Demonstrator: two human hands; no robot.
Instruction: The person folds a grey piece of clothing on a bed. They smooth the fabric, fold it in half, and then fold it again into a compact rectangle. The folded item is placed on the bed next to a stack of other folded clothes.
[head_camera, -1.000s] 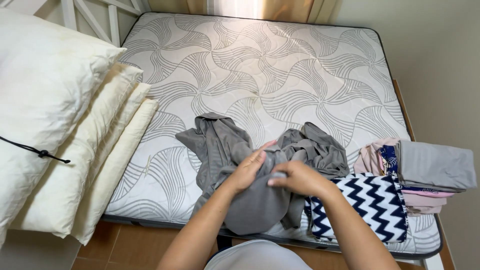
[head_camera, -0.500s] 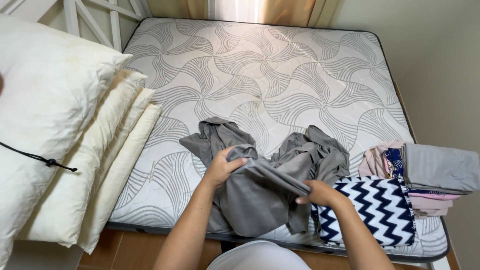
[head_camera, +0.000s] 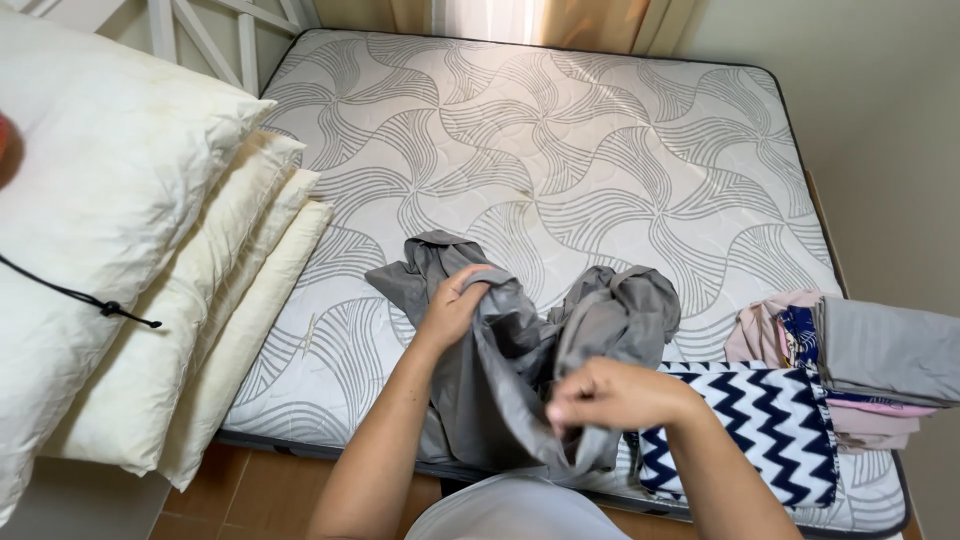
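A crumpled grey garment (head_camera: 520, 350) lies at the near edge of a bare patterned mattress (head_camera: 560, 140). My left hand (head_camera: 455, 300) grips a fold of it near its upper left part. Closer to me, my right hand (head_camera: 600, 395) pinches another part of the same cloth and lifts it a little off the mattress. The fabric stretches between the two hands. The lower end of the garment hangs over the mattress edge, partly hidden by my arms.
A navy and white zigzag cloth (head_camera: 750, 420) lies just right of the garment. A stack of folded clothes (head_camera: 860, 365) sits at the right edge. Several cream pillows (head_camera: 130, 270) lean along the left side. A brown tiled floor (head_camera: 290, 490) shows below.
My hands have moved apart along the grey garment: the left one went up and left, the right one came towards me, drawing the cloth up. The camera view has dropped slightly.
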